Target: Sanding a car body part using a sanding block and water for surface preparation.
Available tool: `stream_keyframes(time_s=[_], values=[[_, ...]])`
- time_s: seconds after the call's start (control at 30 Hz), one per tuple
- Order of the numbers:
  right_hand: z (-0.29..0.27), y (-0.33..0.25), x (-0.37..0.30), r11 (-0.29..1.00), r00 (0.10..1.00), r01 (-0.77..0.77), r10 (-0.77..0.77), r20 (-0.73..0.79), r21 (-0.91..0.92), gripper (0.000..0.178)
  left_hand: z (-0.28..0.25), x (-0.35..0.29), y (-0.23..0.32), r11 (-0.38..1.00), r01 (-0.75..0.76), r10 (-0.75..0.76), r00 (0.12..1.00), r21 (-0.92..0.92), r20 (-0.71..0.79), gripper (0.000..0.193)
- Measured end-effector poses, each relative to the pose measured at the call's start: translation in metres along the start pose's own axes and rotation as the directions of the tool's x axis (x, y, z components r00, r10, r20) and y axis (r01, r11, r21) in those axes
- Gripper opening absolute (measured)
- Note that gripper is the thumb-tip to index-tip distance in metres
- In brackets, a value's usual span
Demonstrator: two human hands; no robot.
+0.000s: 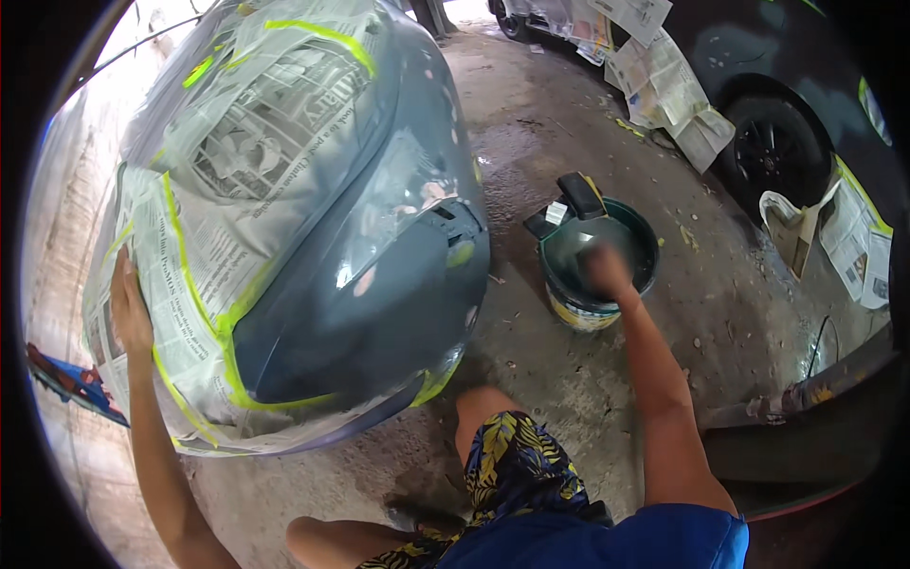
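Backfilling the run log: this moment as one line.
left hand: on taped newspaper | right hand: at mouth of bucket, blurred, grip unclear | bucket: on floor, beside grey car panel | black block: at bucket rim

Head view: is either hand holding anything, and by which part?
Left hand: nothing held, laid flat against the newspaper masking. Right hand: blurred at the bucket; what it holds, if anything, and where can't be told.

Left hand [131, 308] is resting at 9 o'clock on newspaper [194, 294] taped beside the grey car panel [403, 266]. Right hand [605, 270], kinda blurry, is at the bucket [580, 312] around 3. Dark car [735, 52] up at 2.
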State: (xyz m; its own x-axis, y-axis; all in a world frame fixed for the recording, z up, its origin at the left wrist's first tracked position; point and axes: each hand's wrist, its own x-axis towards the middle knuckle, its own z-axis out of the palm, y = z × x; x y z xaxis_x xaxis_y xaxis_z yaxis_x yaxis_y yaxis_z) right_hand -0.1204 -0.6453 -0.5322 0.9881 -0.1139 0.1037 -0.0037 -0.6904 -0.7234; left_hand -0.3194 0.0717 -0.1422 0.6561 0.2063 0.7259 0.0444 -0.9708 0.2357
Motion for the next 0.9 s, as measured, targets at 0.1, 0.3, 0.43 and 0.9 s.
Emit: stream_keyframes(time_s=[0.1, 0.3, 0.43, 0.9], values=[[-0.001, -0.038, 0.018, 0.94, 0.946, 0.319, -0.323, -0.013, -0.122, 0.029, -0.001, -0.001, 0.0, 0.999, -0.039, 0.039, 0.999, 0.009, -0.005, 0.056], [0.05, -0.074, 0.071, 0.666, 0.763, 0.428, -0.629, -0.152, -0.61, 0.049, -0.002, -0.003, 0.003, 0.999, -0.021, 0.022, 0.999, 0.037, -0.025, 0.055], [0.08, -0.06, 0.075, 0.72, 0.901, 0.252, -0.419, -0.116, -0.646, 0.048, -0.002, -0.004, 0.007, 1.0, -0.001, 0.002, 0.999, 0.027, -0.038, 0.056], [0.01, -0.015, 0.032, 0.648, 0.98, 0.195, -0.1, -0.172, 0.736, 0.035, -0.003, -0.004, 0.015, 0.998, 0.041, -0.038, 0.997, 0.051, -0.06, 0.055]])
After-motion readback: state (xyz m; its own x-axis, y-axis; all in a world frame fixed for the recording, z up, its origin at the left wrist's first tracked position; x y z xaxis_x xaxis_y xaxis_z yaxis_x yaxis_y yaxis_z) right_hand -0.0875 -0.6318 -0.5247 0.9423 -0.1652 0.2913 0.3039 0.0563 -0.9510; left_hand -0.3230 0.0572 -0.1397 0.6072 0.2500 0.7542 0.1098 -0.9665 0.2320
